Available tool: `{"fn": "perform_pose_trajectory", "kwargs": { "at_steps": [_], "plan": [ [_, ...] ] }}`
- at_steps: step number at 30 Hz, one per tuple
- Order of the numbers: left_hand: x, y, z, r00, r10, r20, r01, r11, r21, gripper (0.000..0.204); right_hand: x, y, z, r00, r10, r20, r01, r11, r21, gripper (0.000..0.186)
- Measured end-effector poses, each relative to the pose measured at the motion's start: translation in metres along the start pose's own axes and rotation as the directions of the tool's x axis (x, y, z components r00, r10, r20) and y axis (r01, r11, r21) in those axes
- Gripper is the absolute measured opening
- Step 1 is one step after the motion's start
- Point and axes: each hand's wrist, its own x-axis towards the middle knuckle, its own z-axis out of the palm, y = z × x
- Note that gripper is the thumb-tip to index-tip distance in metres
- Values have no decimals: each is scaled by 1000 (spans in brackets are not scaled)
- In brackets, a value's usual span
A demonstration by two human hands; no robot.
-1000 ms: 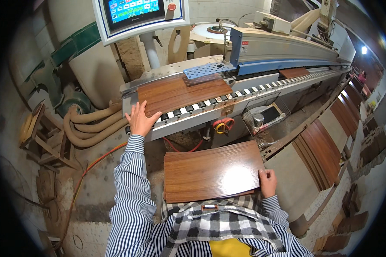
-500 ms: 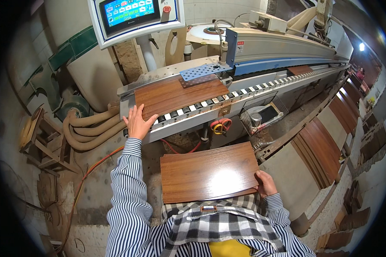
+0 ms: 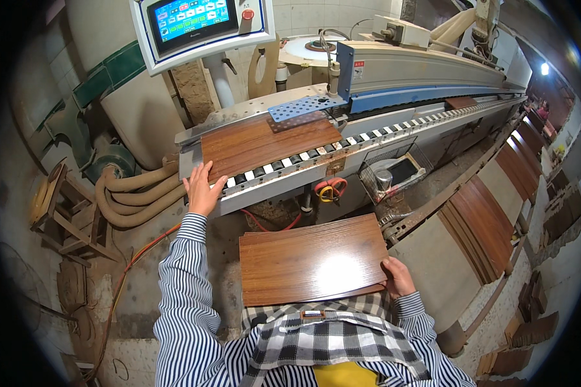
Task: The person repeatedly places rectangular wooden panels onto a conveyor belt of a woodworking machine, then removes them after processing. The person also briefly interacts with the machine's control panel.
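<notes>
My left hand (image 3: 201, 188), fingers spread, reaches to the near left corner of a wood-grain board (image 3: 265, 147) lying on the machine beside its roller track (image 3: 361, 139); the fingertips are at that edge. A perforated blue plate (image 3: 303, 106) covers part of the board’s far side. My right hand (image 3: 396, 274) grips the right edge of a small stack of similar glossy boards (image 3: 290, 258) held low in front of my checked apron (image 3: 342, 327). My right fingers are partly hidden by the boards.
A control screen (image 3: 193, 19) stands above the machine. Coiled hoses (image 3: 129, 200) and a wooden stool (image 3: 64, 213) are left. A wire basket (image 3: 390, 174) and orange scissors-like loops (image 3: 330, 188) are below the rail. Board stacks (image 3: 481, 232) line the right, with a distant person (image 3: 541, 111).
My left hand has shifted slightly left and toward me along the board’s edge. The whole view has shifted a little; my right hand still grips the stack.
</notes>
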Motion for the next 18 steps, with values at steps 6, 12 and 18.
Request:
{"fn": "perform_pose_trajectory", "kwargs": {
  "at_steps": [6,12,18],
  "plan": [
    [-1,-4,-3,1000,4,-7,-5,999,-35,64,-4,-7,9,1000,2,-30,-3,999,-37,29],
    [3,-9,0,1000,6,-12,-7,998,-61,64,-4,-7,9,999,10,-32,-10,1000,-17,29],
    [6,-3,-5,1000,-10,14,11,999,-34,66,-2,-4,4,1000,12,-18,-12,1000,5,30]
  ]
}}
